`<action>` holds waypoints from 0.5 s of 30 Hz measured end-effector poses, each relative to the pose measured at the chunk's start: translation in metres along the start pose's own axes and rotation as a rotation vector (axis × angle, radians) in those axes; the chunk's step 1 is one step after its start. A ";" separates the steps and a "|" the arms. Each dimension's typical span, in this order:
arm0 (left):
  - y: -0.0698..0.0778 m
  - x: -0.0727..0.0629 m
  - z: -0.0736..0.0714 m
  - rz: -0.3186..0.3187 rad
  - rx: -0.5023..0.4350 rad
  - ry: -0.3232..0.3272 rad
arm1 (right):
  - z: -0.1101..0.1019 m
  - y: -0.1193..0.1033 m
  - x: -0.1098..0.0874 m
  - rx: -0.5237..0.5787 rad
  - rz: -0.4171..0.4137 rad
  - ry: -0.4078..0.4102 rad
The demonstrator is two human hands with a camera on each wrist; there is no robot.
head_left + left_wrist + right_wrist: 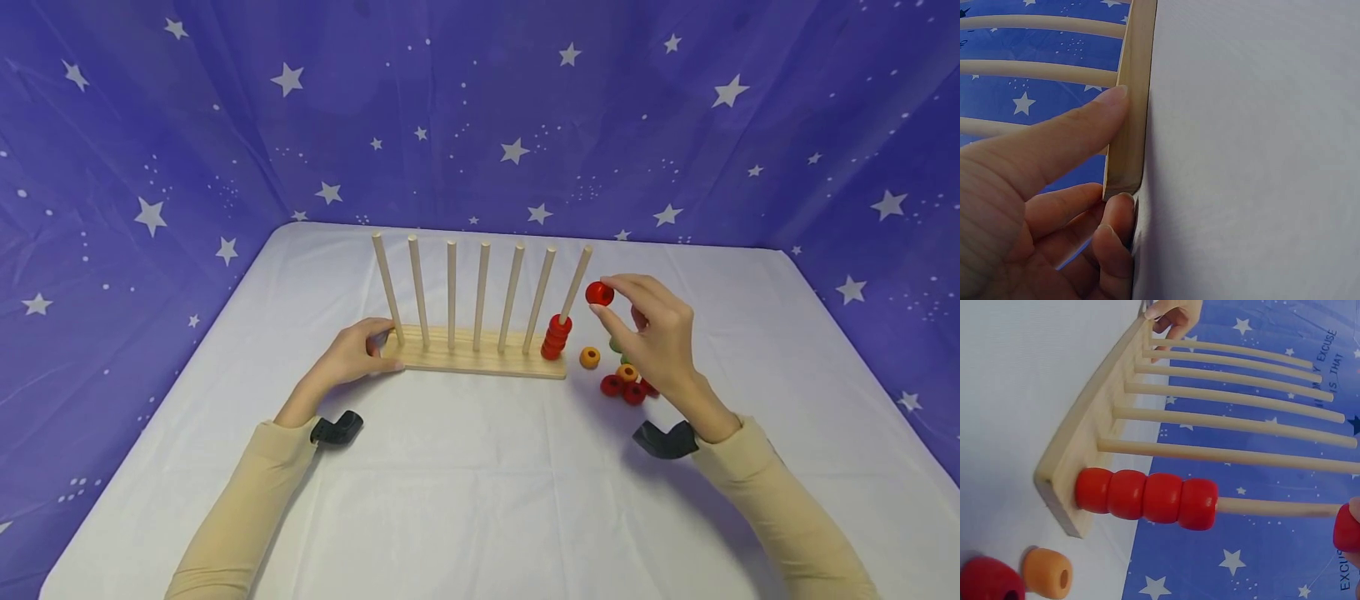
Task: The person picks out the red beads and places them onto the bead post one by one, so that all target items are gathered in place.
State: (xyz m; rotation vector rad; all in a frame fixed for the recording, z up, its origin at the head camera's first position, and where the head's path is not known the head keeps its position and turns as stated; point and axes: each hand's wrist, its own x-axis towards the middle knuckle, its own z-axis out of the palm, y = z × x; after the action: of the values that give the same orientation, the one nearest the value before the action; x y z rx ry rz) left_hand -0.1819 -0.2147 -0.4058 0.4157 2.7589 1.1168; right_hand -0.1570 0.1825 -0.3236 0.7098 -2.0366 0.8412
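A wooden peg rack (480, 360) with a row of upright pegs stands on the table. Several red beads (1163, 497) are stacked at the foot of its rightmost peg. At the rack's left end my left hand (351, 353) grips the base, thumb on the front edge and fingers around the end, as the left wrist view shows the base (1130, 125) up close. My right hand (654, 329) pinches another red bead (599, 293) between thumb and forefinger. That bead is just right of the rightmost peg's upper part, apart from it in the head view.
Right of the rack, partly under my right hand, lie loose beads: an orange bead (589, 357), a second orange bead (627, 372), some red beads (633, 393) and green ones (616, 343). A white cloth (465, 500) covers the table. Behind hangs a purple starry curtain (465, 100).
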 end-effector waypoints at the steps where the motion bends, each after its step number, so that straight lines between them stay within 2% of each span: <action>1: 0.000 0.000 0.000 -0.002 -0.003 -0.002 | 0.000 -0.001 0.002 0.008 0.001 0.010; 15: 0.001 0.000 -0.001 -0.002 -0.007 0.000 | 0.004 -0.012 0.023 0.049 -0.012 0.076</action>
State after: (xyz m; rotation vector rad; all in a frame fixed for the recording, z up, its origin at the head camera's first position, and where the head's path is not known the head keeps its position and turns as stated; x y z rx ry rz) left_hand -0.1817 -0.2148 -0.4049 0.4126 2.7537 1.1255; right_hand -0.1621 0.1682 -0.3029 0.7062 -1.9480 0.9008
